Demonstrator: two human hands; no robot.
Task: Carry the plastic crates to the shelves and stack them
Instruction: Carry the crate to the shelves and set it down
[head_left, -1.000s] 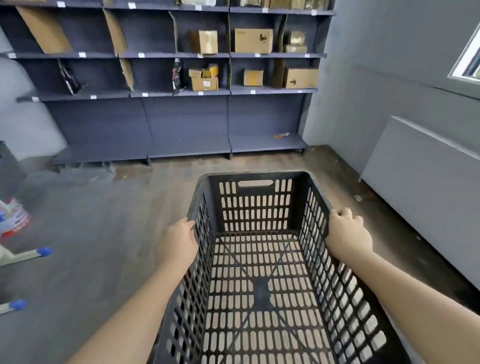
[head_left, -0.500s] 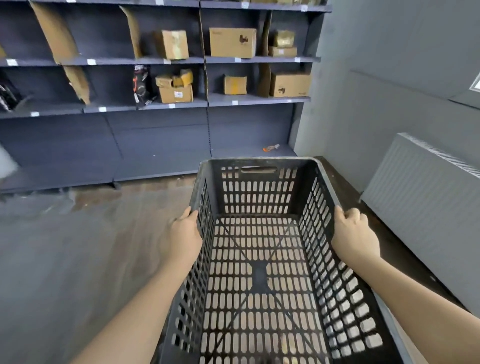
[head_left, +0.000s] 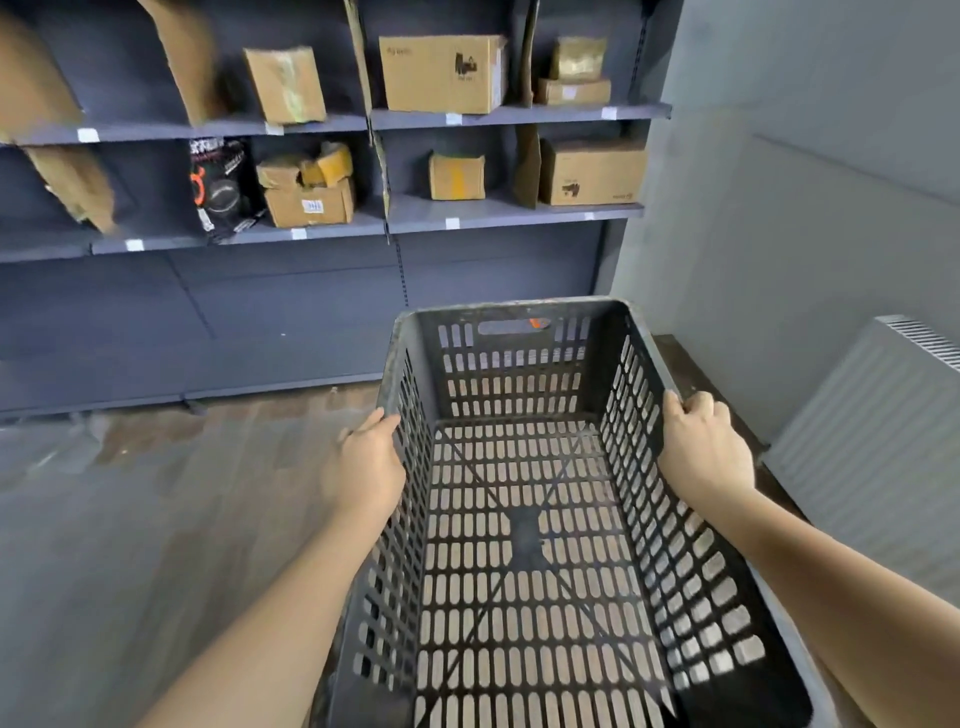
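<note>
Between the two forearms, nearest the camera, hangs the crate (head_left: 524, 540), a dark slotted plastic one, empty, held clear of the floor and filling the lower middle of the view; the left hand (head_left: 363, 467) grips its left long rim from outside, fingers curled over the top edge and closed on it, the crate lying to that hand's right; the right hand (head_left: 701, 447) is clenched on the right rim at about the same depth, knuckles up, the crate to its left; both hands sit roughly midway along the sides, so the crate's far end wall, with its handle slot, reaches beyond them toward the shelves. Under and left of the crate is the wooden floor (head_left: 156, 519); on the right, near the right arm, a white radiator (head_left: 878, 447) stands against the grey wall. Farther off, the dark shelves (head_left: 498, 213) span the far wall, their lowest bay bare behind the crate's far rim; above, cardboard boxes (head_left: 441, 73) sit on two levels, and a black packet (head_left: 218, 189) stands at left.
</note>
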